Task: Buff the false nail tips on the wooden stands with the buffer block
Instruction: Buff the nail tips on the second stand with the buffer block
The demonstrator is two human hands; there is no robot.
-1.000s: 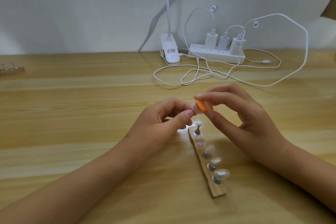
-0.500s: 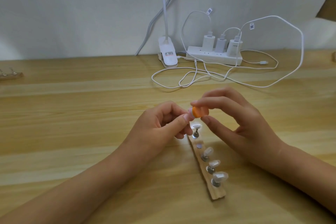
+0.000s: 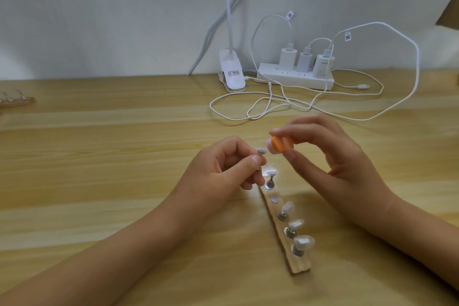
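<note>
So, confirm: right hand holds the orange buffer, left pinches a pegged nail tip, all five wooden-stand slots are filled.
Four are filled: the head view shows one bare slot on the wooden stand, second from its far end. The right hand, buffer, left hand and nail tip are as stated.

Head camera looks forward and down, close over the table [image 3: 99, 181].

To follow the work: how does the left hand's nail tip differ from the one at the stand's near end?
The held nail tip is off the wooden stand, its peg pinched by the left hand; the near-end nail tip stands on it, untouched. The near-end tip looks bigger than the held one. Both are pale, on metal pegs.
</note>
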